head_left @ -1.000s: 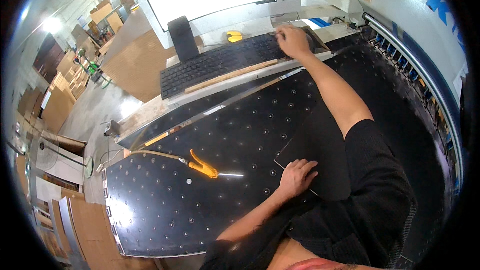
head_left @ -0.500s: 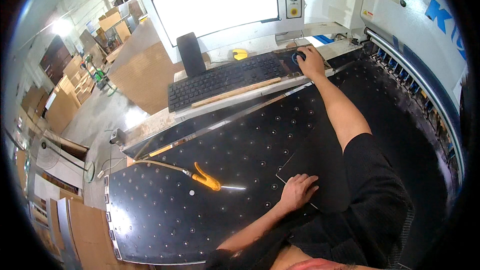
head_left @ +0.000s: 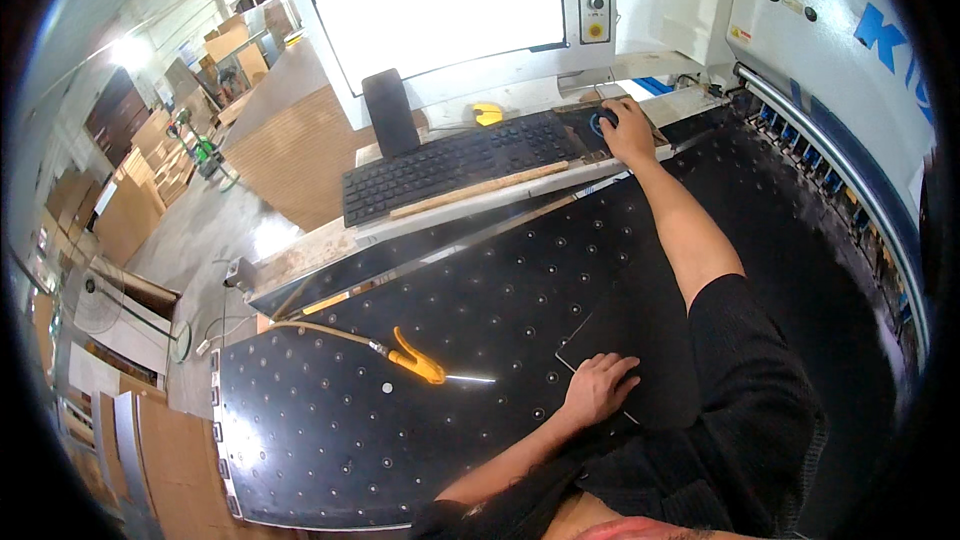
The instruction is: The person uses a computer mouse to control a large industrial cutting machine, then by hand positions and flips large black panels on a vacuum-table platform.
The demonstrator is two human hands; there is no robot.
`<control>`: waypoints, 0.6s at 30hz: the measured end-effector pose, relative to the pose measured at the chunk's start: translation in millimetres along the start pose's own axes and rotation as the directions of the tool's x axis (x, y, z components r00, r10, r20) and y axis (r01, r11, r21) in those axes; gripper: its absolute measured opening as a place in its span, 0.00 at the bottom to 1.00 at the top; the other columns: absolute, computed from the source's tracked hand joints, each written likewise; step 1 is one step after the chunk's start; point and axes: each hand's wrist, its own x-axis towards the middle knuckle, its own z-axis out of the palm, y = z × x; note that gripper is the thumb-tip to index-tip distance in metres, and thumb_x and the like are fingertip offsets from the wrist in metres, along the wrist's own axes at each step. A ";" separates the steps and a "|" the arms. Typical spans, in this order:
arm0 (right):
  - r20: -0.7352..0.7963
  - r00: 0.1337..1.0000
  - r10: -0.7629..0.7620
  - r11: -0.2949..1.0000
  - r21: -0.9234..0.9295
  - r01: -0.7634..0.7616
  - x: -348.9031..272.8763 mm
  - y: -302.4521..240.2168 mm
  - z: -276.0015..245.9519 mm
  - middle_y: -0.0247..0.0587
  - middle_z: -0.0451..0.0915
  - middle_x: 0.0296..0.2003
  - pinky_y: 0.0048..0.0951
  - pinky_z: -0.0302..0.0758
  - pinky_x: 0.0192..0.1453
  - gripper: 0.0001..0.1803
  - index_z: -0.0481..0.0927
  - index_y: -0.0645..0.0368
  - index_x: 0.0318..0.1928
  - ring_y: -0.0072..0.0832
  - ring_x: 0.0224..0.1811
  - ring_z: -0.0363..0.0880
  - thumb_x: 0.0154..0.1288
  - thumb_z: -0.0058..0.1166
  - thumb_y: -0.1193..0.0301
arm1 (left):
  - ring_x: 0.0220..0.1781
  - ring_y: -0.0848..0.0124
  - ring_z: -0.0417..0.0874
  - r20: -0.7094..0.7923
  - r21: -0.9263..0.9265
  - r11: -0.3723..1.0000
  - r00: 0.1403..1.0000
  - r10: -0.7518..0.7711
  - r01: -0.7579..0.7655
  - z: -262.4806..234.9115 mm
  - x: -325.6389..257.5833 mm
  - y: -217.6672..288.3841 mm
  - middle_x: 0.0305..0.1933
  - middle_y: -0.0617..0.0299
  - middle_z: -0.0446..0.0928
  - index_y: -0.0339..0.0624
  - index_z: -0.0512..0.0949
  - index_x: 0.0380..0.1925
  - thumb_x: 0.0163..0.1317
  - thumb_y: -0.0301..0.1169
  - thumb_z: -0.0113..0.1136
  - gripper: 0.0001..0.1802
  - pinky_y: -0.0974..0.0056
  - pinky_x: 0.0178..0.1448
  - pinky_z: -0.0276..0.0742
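Right grip, mouse beneath its fingers

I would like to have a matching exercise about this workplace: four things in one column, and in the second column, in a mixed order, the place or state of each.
Things
1. Left hand
2. Right hand
3. Blow gun
4. Keyboard

Places and states
A. Black, with a wooden strip along its near edge
B. Over the mouse
C. Yellow, lying on the table with a hose attached
D. Across an edge of the black sheet

Right pairs: 1-D, 2-B, 3-C, 4-A
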 end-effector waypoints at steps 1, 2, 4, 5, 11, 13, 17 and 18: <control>-0.014 1.000 -0.003 1.000 0.010 0.004 -0.4 -0.8 0.7 0.52 0.80 0.62 0.48 0.76 0.71 0.21 0.86 0.50 0.60 0.53 0.67 0.78 0.67 0.67 0.65 | 0.47 0.50 0.86 -0.008 0.002 1.000 1.000 0.004 -0.004 0.5 -0.2 -0.6 0.44 0.53 0.85 0.47 0.85 0.54 0.64 0.36 0.74 0.19 0.50 0.49 0.81; -0.009 1.000 -0.020 1.000 0.008 0.020 0.6 -1.5 1.1 0.52 0.80 0.62 0.48 0.76 0.71 0.21 0.86 0.50 0.60 0.53 0.67 0.78 0.67 0.67 0.64 | 0.47 0.50 0.86 -0.016 0.004 1.000 1.000 0.008 -0.008 1.0 -0.5 -1.2 0.44 0.53 0.85 0.47 0.85 0.54 0.64 0.36 0.74 0.19 0.50 0.50 0.81; -0.003 0.999 -0.049 0.999 -0.001 0.049 1.8 2.5 0.7 0.52 0.80 0.62 0.49 0.76 0.72 0.21 0.86 0.50 0.60 0.53 0.67 0.78 0.68 0.67 0.63 | 0.47 0.51 0.86 -0.004 0.000 1.000 1.000 0.013 -0.013 0.9 -0.5 -0.8 0.44 0.53 0.85 0.46 0.85 0.54 0.64 0.36 0.74 0.20 0.50 0.50 0.81; 0.004 0.999 -0.043 0.999 -0.003 0.043 2.2 4.4 0.6 0.52 0.80 0.63 0.49 0.76 0.72 0.21 0.86 0.50 0.60 0.53 0.68 0.78 0.68 0.67 0.63 | 0.47 0.51 0.86 0.002 -0.002 1.000 1.000 0.016 -0.016 0.9 -0.4 -0.6 0.44 0.53 0.85 0.46 0.85 0.54 0.64 0.36 0.74 0.20 0.50 0.50 0.82; 0.026 0.999 -0.033 0.999 0.010 0.033 0.2 0.7 2.2 0.52 0.80 0.63 0.48 0.76 0.72 0.21 0.85 0.52 0.59 0.52 0.68 0.78 0.68 0.67 0.63 | 0.45 0.51 0.85 0.016 0.005 1.000 1.000 0.006 -0.006 -0.7 -0.7 -0.8 0.43 0.53 0.84 0.45 0.85 0.54 0.64 0.36 0.74 0.20 0.51 0.49 0.81; 0.019 0.999 -0.037 0.999 0.006 0.037 1.0 3.3 2.5 0.51 0.80 0.63 0.48 0.76 0.71 0.20 0.85 0.52 0.59 0.52 0.67 0.78 0.68 0.67 0.63 | 0.45 0.51 0.85 0.015 0.004 1.000 1.000 0.009 -0.009 -1.5 -0.1 0.8 0.44 0.54 0.84 0.45 0.84 0.54 0.64 0.36 0.74 0.20 0.51 0.49 0.81; 0.019 0.999 -0.049 0.999 -0.001 0.050 0.1 2.9 3.0 0.50 0.80 0.62 0.48 0.77 0.70 0.19 0.85 0.51 0.58 0.51 0.66 0.79 0.68 0.66 0.62 | 0.45 0.51 0.85 0.015 0.008 1.000 1.000 0.008 -0.008 -4.0 0.1 1.9 0.44 0.54 0.84 0.46 0.84 0.55 0.64 0.36 0.74 0.20 0.51 0.49 0.81; 0.016 0.999 -0.046 0.999 0.000 0.046 -0.3 2.7 3.2 0.50 0.80 0.61 0.48 0.77 0.70 0.19 0.85 0.50 0.58 0.51 0.66 0.79 0.68 0.66 0.62 | 0.45 0.51 0.85 0.008 0.008 1.000 1.000 0.010 -0.011 -3.5 0.0 1.5 0.43 0.54 0.84 0.46 0.84 0.55 0.64 0.36 0.74 0.20 0.50 0.49 0.81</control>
